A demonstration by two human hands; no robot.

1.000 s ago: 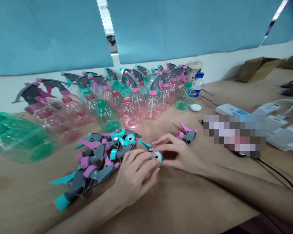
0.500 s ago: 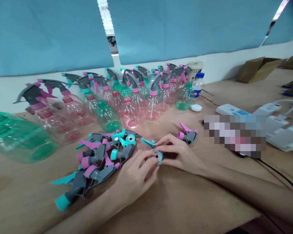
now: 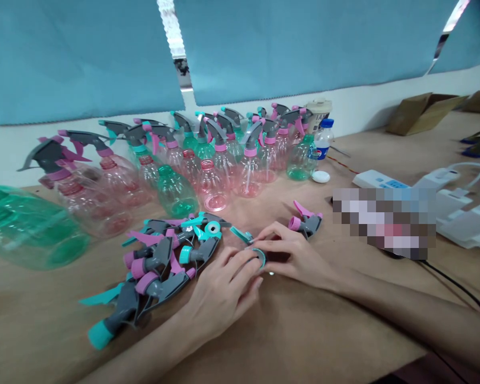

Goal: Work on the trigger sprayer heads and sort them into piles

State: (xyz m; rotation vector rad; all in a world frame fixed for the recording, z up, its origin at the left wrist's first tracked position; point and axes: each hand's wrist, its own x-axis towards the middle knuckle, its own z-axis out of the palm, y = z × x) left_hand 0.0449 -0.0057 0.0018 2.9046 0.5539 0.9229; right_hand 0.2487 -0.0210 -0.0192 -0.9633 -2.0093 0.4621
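Observation:
Between my two hands is a grey trigger spray head with a teal trigger (image 3: 242, 233) and a teal screw collar (image 3: 263, 259), its open end turned toward me. My right hand (image 3: 294, 255) grips its body from the right, thumb and fingers closed around it. My left hand (image 3: 230, 282) has its fingertips pressed on the collar and partly covers the opening. Left of my hands lies a heap of grey spray heads (image 3: 160, 258) with pink and teal collars. Another pink-collared spray head (image 3: 310, 223) lies just beyond my right hand.
Behind the heap stand several pink and green clear bottles (image 3: 214, 186), many topped with spray heads. A large green bottle (image 3: 36, 229) lies at left. A blue-capped bottle (image 3: 324, 140), a white lid (image 3: 320, 176), a power strip (image 3: 380, 181) and a cardboard box (image 3: 420, 114) are at right.
My left fingertips have shifted over the collar and now hide more of its opening. A small bright spot shows below my right fingers. The bottles and heap look unchanged.

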